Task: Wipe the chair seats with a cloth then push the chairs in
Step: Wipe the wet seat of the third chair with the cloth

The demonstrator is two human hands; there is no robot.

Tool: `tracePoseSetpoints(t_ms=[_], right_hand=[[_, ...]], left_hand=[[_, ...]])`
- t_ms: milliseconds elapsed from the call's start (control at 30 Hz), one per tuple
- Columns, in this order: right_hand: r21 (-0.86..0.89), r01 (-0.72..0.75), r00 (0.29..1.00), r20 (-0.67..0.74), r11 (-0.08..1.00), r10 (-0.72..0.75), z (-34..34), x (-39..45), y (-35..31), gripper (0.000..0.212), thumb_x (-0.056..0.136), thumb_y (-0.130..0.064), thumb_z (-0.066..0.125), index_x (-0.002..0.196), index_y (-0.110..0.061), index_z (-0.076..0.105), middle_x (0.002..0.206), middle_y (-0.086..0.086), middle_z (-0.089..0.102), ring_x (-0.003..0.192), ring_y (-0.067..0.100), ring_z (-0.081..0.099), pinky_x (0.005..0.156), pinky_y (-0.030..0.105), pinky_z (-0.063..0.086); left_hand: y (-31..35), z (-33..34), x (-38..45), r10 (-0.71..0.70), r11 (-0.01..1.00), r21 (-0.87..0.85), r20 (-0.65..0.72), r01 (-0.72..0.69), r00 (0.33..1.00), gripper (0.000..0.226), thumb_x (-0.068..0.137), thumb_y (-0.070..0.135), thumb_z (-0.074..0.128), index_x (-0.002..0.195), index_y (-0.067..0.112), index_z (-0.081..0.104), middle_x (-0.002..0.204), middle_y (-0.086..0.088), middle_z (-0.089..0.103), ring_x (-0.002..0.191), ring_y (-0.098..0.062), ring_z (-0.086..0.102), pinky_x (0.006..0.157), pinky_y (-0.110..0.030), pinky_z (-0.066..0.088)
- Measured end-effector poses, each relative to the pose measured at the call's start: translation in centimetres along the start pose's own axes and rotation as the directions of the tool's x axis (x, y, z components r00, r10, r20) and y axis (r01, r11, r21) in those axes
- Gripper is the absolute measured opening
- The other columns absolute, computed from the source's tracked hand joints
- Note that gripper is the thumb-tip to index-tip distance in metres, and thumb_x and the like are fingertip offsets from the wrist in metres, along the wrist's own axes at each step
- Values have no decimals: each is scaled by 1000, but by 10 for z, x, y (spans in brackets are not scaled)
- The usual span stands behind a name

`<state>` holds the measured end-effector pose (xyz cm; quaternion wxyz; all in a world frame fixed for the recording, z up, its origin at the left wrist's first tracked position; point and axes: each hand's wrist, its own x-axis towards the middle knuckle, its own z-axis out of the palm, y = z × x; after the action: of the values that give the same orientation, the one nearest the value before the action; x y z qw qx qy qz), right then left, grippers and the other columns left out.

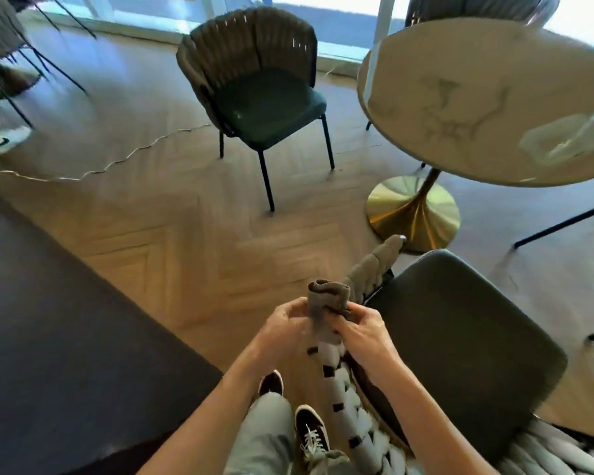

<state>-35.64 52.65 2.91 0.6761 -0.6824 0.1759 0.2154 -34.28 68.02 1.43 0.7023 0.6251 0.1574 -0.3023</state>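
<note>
Both hands hold a grey-brown cloth [327, 299] bunched upright between them, above the woven back rail of the near chair. My left hand [282, 323] pinches its left side and my right hand [360, 329] grips its right side. The near chair's dark seat [460, 337] lies just right of my hands, beside the round marble table [487, 97]. A second chair [258, 87] with a dark green seat and woven back stands apart from the table, farther off on the wooden floor.
The table stands on a gold pedestal base [414, 210]. A thin cable [117, 159] snakes across the floor at left. More chair legs [14, 80] stand at far left, and another chair [477, 8] sits behind the table. A dark rug [66, 320] covers the lower left.
</note>
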Motion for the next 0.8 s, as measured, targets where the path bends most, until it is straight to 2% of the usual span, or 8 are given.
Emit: tracePoseSetpoints(t_ms=[67, 133, 233, 400, 533, 600, 700, 800], right_hand=[[-58, 32, 997, -73, 998, -36, 0, 14, -7, 13, 91, -16, 65, 84, -21, 74, 78, -2, 71, 73, 10, 68, 65, 20, 56], [-75, 43, 986, -158, 996, -54, 0, 33, -13, 9, 91, -18, 65, 85, -18, 72, 88, -5, 61, 77, 6, 64, 62, 14, 52], [-28, 33, 988, -149, 999, -36, 6, 71, -32, 9, 94, -19, 61, 94, -23, 69, 89, -6, 68, 81, 6, 67, 63, 14, 51], [-63, -22, 994, -109, 998, 15, 48, 145, -81, 18, 89, -23, 68, 101, -34, 59, 94, -11, 69, 86, 4, 67, 74, 18, 55], [-92, -30, 998, -51, 995, 25, 89, 208, -130, 31, 81, -14, 76, 108, -21, 64, 96, -6, 72, 87, 4, 69, 71, 18, 55], [-115, -28, 999, -27, 993, 26, 106, 238, -151, 28, 82, -14, 74, 108, -18, 65, 96, -4, 73, 88, 6, 70, 74, 20, 56], [-113, -34, 999, 27, 993, 37, 128, 276, -178, 27, 84, -11, 72, 110, -15, 66, 98, -1, 73, 93, 11, 70, 86, 31, 56], [-73, -20, 997, 70, 997, 25, 142, 310, -201, 27, 83, 0, 70, 104, -17, 66, 92, -3, 73, 89, 9, 70, 77, 24, 57]], left_hand=[[13, -6, 27, 23, 998, 58, 111, -30, 994, 35, 68, 0, 65, 102, 9, 70, 90, -6, 75, 83, -18, 71, 72, -27, 56], [22, -15, 57, 16, 986, 157, 205, -49, 979, 40, 71, 8, 73, 111, 9, 70, 103, -14, 73, 97, -29, 69, 88, -43, 55], [45, -38, 101, -3, 989, 144, 260, -36, 966, 47, 69, 21, 81, 114, 12, 69, 110, -16, 70, 103, -32, 66, 97, -52, 49], [102, -100, 165, 4, 999, 34, 349, -17, 937, 42, 71, 10, 78, 112, 7, 70, 111, -21, 68, 101, -33, 67, 89, -45, 54], [154, -164, 209, 19, 998, 48, 345, -38, 938, 54, 57, 24, 90, 105, 7, 72, 105, -21, 70, 95, -34, 68, 85, -44, 55], [182, -189, 226, 36, 991, 110, 318, -75, 947, 53, 51, 30, 92, 97, 12, 74, 93, -13, 74, 84, -26, 69, 75, -33, 57], [218, -221, 248, 52, 983, 150, 315, -104, 948, 28, 73, 7, 79, 100, 11, 70, 85, -3, 75, 76, -16, 68, 63, -22, 53], [244, -247, 270, 60, 975, 187, 300, -121, 952, 30, 77, 11, 77, 106, 13, 68, 88, -2, 75, 75, -18, 66, 61, -25, 49]])
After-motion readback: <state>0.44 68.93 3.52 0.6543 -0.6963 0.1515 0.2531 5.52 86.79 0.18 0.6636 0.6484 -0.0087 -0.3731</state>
